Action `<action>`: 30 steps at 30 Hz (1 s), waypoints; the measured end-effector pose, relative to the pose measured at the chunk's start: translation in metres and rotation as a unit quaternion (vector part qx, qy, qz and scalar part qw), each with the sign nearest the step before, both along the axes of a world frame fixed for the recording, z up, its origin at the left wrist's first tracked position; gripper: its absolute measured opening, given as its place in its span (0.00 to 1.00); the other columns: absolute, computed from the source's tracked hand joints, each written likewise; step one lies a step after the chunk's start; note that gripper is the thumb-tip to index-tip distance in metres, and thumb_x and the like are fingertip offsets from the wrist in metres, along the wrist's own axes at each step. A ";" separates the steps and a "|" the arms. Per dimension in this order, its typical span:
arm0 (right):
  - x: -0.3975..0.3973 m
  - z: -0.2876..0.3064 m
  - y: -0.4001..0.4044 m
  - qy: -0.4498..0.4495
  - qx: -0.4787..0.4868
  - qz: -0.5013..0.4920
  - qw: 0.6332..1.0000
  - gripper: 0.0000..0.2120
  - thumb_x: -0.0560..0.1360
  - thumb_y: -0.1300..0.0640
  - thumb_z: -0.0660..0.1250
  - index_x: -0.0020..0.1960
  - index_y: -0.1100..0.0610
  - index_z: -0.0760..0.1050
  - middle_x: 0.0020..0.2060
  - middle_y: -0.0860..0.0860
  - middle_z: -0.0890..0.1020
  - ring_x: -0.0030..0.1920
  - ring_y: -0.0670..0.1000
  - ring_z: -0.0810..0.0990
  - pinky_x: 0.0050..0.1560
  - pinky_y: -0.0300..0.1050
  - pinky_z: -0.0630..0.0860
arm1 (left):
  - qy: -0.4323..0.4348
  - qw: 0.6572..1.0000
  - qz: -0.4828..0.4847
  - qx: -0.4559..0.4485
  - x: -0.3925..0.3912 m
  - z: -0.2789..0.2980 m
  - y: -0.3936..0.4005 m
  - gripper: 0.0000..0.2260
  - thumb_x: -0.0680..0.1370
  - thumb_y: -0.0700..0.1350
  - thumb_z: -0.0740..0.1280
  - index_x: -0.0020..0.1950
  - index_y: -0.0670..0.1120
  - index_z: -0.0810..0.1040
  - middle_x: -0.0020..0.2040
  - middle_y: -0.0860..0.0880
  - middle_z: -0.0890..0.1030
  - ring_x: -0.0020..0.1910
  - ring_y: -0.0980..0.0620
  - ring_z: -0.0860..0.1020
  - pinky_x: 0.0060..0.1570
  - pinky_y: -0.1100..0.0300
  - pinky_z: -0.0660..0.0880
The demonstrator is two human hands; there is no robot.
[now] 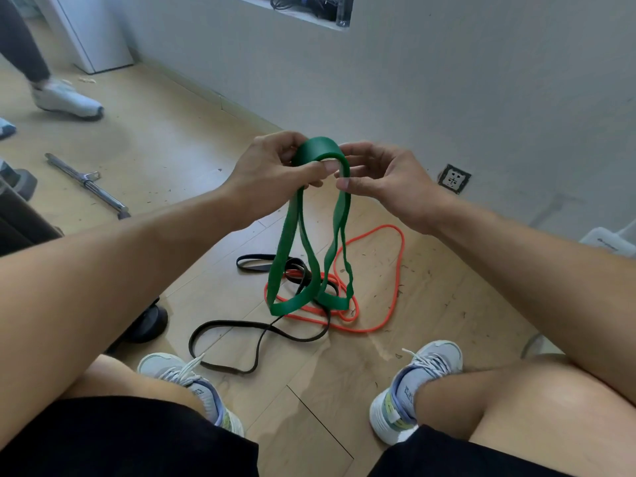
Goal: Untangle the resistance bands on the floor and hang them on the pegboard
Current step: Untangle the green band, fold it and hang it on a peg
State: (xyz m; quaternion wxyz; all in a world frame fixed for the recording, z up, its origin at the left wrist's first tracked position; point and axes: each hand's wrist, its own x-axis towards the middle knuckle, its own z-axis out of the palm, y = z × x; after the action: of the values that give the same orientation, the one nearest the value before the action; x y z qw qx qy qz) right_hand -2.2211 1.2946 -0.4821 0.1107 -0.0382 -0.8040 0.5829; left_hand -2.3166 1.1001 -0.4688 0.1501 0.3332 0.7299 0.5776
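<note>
A wide green resistance band (292, 249) hangs in folded loops from both my hands, held up above the floor. My left hand (272, 166) pinches its top fold between thumb and fingers. My right hand (382, 177) pinches the same band just to the right, on its right strand. The band's lower loops dangle over the pile on the floor. There an orange band (399, 270) and a thin black band (220, 325) lie crossed over each other between my feet and the wall. No pegboard is in view.
My knees and two grey sneakers (186, 376) frame the pile from below. A metal bar (86, 182) lies on the wooden floor at left, a dark weight (151, 321) sits by my left arm. Another person's shoe (65, 99) is at top left. A wall socket (454, 178) is at right.
</note>
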 end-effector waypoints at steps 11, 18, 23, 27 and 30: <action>-0.008 -0.022 -0.009 -0.139 0.070 0.085 0.984 0.31 0.70 0.58 0.81 0.71 0.52 0.75 0.66 0.49 0.81 0.67 0.47 0.79 0.69 0.48 0.77 | 0.045 0.999 0.010 0.014 0.018 0.016 0.012 0.16 0.72 0.51 0.79 0.50 0.40 0.83 0.42 0.43 0.86 0.40 0.47 0.84 0.51 0.47 0.83; -0.006 -0.046 -0.031 -0.164 0.107 0.129 0.972 0.24 0.69 0.58 0.82 0.60 0.65 0.78 0.56 0.61 0.84 0.59 0.58 0.83 0.63 0.57 0.80 | -0.040 0.996 -0.002 0.085 0.016 0.026 0.012 0.16 0.72 0.48 0.79 0.50 0.37 0.81 0.38 0.44 0.83 0.38 0.47 0.83 0.52 0.43 0.83; -0.006 -0.057 -0.045 -0.187 0.135 0.147 0.962 0.20 0.67 0.51 0.83 0.53 0.58 0.81 0.54 0.53 0.86 0.58 0.53 0.84 0.63 0.59 0.80 | -0.087 0.987 0.015 0.135 0.011 0.034 0.010 0.11 0.75 0.46 0.77 0.48 0.41 0.80 0.36 0.47 0.82 0.37 0.49 0.81 0.52 0.43 0.83; -0.007 -0.067 -0.047 -0.188 0.114 0.124 0.968 0.24 0.63 0.45 0.84 0.47 0.59 0.79 0.51 0.59 0.85 0.54 0.59 0.85 0.58 0.65 0.81 | -0.127 0.972 0.058 0.188 0.001 0.036 0.006 0.10 0.76 0.45 0.76 0.49 0.40 0.79 0.36 0.46 0.79 0.39 0.49 0.80 0.51 0.44 0.83; -0.007 -0.067 -0.054 -0.183 0.079 0.105 0.974 0.30 0.60 0.42 0.84 0.53 0.56 0.77 0.55 0.59 0.85 0.56 0.59 0.85 0.60 0.62 0.82 | -0.148 0.965 0.071 0.205 0.000 0.035 0.006 0.10 0.76 0.46 0.75 0.47 0.42 0.78 0.36 0.47 0.78 0.40 0.49 0.79 0.51 0.46 0.83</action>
State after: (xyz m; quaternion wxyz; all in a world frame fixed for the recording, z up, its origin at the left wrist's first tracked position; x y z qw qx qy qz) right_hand -2.2277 1.2407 -0.5493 -0.0976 -0.0504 -0.8535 0.5094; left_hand -2.3169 1.1061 -0.4334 0.1436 0.2151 0.5869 0.7673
